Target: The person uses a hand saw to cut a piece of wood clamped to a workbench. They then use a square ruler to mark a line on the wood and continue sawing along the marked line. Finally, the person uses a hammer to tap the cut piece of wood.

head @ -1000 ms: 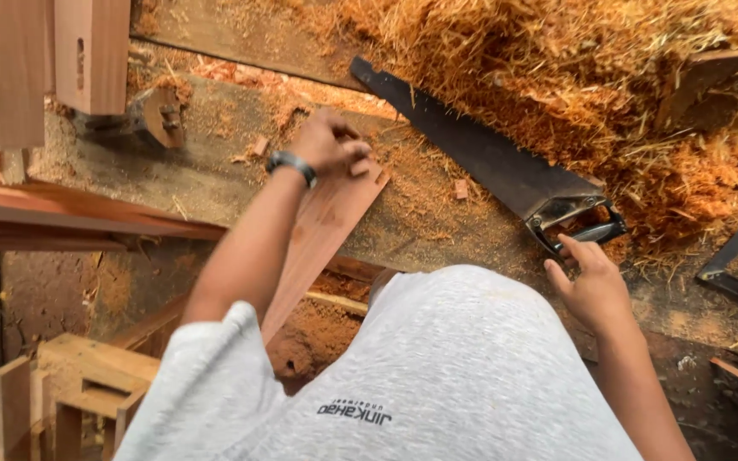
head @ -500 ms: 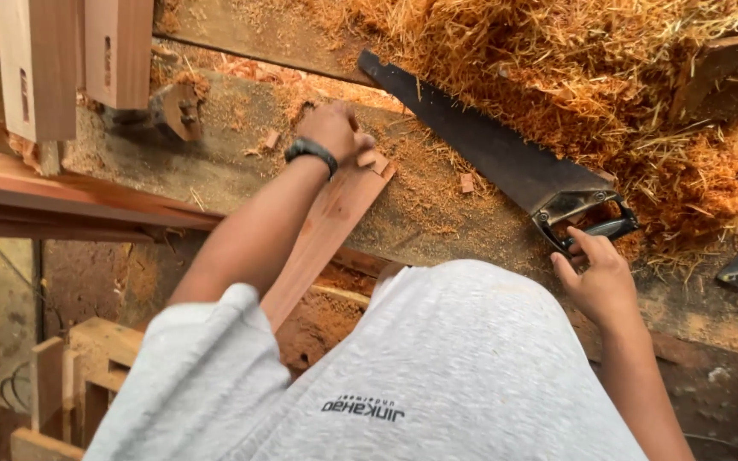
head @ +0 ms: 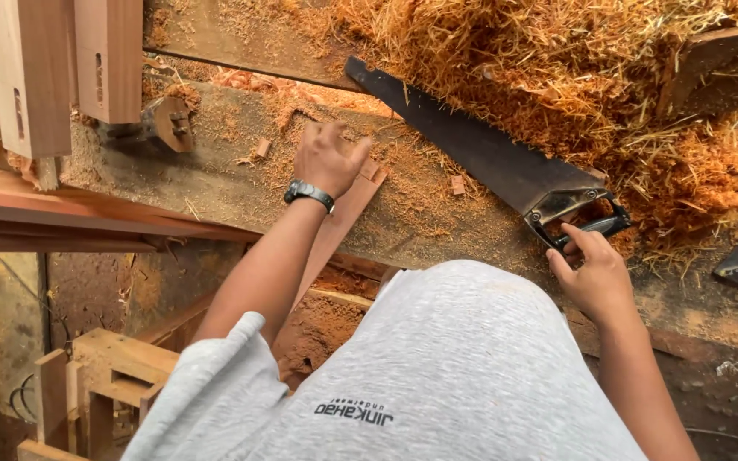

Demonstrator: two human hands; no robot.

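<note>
Our left hand (head: 328, 158) presses flat on the board (head: 339, 226); our right hand (head: 595, 273), fingers loosely curled, touches the saw (head: 489, 158) handle; no cut visible yet

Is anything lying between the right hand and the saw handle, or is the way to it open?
Nothing visible stands between them. The right hand is at the handle of the hand saw, fingertips at the grip, with only bare bench and sawdust around. The left hand presses on a reddish wood strip, apart from the saw.
</note>
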